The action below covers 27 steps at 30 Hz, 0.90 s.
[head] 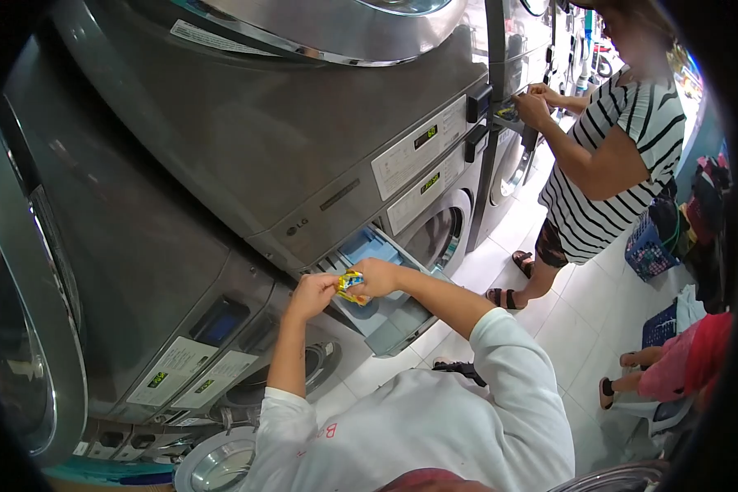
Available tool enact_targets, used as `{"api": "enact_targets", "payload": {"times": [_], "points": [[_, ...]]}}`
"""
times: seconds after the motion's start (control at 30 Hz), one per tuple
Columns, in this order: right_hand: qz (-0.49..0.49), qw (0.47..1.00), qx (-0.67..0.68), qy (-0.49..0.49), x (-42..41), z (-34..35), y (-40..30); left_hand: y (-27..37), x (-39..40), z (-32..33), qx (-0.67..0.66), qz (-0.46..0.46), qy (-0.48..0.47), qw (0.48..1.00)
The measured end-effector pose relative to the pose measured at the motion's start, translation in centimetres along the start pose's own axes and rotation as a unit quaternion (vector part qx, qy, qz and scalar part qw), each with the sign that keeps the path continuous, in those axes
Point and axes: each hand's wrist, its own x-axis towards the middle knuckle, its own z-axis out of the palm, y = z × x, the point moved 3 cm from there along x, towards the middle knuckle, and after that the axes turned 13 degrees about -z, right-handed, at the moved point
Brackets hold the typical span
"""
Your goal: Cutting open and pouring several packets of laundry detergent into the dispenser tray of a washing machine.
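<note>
A small yellow detergent sachet (352, 282) is held between my two hands. My left hand (313, 296) pinches its left end with the fingertips. My right hand (376, 279) is closed around the other side; whether the sachet is torn cannot be made out. Both hands are above the pulled-out detergent drawer (398, 333) of an LG stacked laundry machine (270, 154). Inside the drawer, a light blue compartment insert (372, 248) shows near the machine. My hands and the sachet cover part of the drawer.
Right of the drawer, a front-load door (438, 237) sits under lit control panels (427, 138). A person in a striped top (615, 160) stands at the neighbouring machine. Laundry baskets (649, 249) and another person in red (682, 357) are along the right. At lower left, a round door (218, 461) hangs open.
</note>
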Motion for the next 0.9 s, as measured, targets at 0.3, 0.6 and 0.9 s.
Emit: {"api": "enact_targets", "payload": {"times": [0.3,0.6,0.9], "points": [[0.044,0.998,0.045,-0.012,0.5,-1.7,-0.4,-1.3,1.4,-0.2,-0.086,-0.064,-0.072,0.992],[0.019,0.998,0.051,-0.043,1.1,-1.0,-0.1,-1.4,1.3,0.1,0.041,-0.035,0.003,0.999],[0.028,0.991,-0.075,-0.105,1.0,-1.0,-0.1,-1.7,0.9,0.4,0.078,-0.008,0.053,0.996]]}}
